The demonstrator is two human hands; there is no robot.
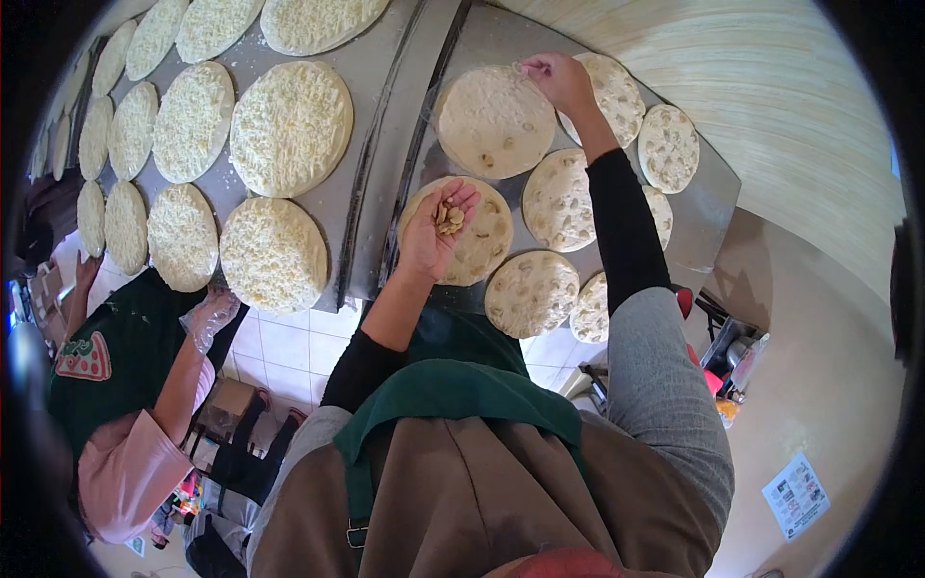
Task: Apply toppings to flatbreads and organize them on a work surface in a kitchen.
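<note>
My left hand [433,242] is palm up, cupped around a small heap of tan slices [449,219] that look like mushroom. It hovers over a round pizza base [484,249] and hides part of it. My right hand [560,79] reaches to the far rim of another pizza base [496,119], its fingertips pinched together. Something small and pale shows at those fingertips, too small to name. This farther base bears a few slices near its front edge. To the right, several bases, such as this topped base [560,201], carry scattered slices.
Metal table [426,162] underneath; a raised seam [376,144] divides it from the left table, where several cheese-covered bases [291,128] lie in rows. At the left stands a co-worker with a plastic-gloved hand [213,311]. A pale wood-patterned wall [723,50] borders the far right.
</note>
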